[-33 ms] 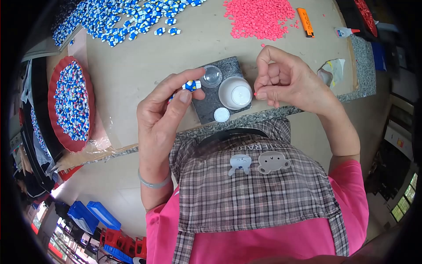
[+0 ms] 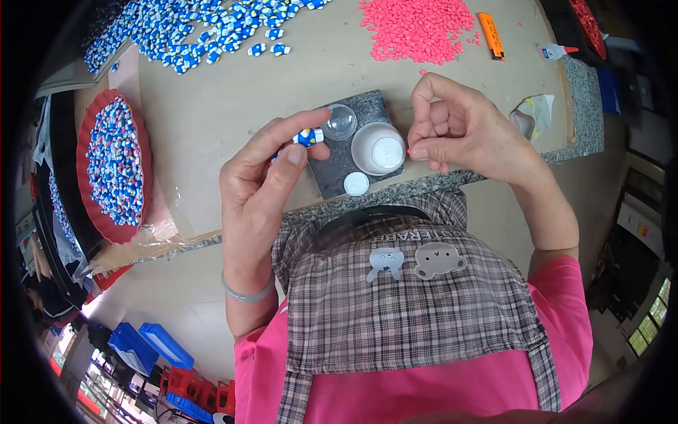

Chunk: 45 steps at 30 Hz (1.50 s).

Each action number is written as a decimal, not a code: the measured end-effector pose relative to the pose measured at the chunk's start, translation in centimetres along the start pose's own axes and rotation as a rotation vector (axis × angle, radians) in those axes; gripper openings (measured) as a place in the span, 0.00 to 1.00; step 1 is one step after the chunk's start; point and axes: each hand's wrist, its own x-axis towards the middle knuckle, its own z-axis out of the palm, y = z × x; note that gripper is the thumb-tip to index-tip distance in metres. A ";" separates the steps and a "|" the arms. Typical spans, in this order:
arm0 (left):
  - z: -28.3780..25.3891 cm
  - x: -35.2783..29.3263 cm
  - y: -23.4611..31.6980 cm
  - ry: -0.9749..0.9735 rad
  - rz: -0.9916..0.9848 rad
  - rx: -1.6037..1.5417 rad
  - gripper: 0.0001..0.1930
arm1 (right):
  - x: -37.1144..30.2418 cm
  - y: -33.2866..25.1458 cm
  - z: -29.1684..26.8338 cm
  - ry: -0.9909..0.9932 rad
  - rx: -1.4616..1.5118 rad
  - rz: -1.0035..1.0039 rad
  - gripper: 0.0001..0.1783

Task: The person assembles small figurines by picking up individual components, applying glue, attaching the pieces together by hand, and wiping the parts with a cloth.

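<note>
My left hand (image 2: 258,177) pinches a small blue-and-white figure (image 2: 307,137) with a yellow spot between thumb and fingers. A bit of another blue piece shows lower down, by the palm. In my right hand (image 2: 473,134), thumb and forefinger close on a tiny pinkish-red piece (image 2: 410,151), just right of a white cup (image 2: 359,157). The cup stands on a dark stone slab (image 2: 328,173). On the same slab lie a clear round plastic dish (image 2: 340,121), near my left fingertips, and a white round disc (image 2: 356,184).
Loose blue-and-white figures (image 2: 205,35) spread over the far left, with a pile of pinkish-red pieces (image 2: 417,30) to their right. Beside that are an orange lighter or cutter-like object (image 2: 491,37) and a small glue bottle (image 2: 554,51). A red scalloped bowl (image 2: 145,162) of figures sits left.
</note>
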 end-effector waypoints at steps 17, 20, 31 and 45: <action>-0.2 -0.3 -0.1 0.020 0.022 0.032 0.10 | 0.1 -1.4 1.4 0.078 -0.280 -0.009 0.14; 0.0 -0.3 -0.3 0.018 0.064 0.026 0.10 | 0.1 -1.4 1.5 0.080 -0.307 -0.017 0.14; 1.0 0.3 -0.9 -0.070 0.274 0.183 0.12 | -0.4 -2.1 1.8 0.037 -0.012 -0.098 0.17; 2.8 0.4 -0.7 -0.064 0.382 0.376 0.12 | 0.1 -1.3 2.8 0.048 0.078 -0.231 0.15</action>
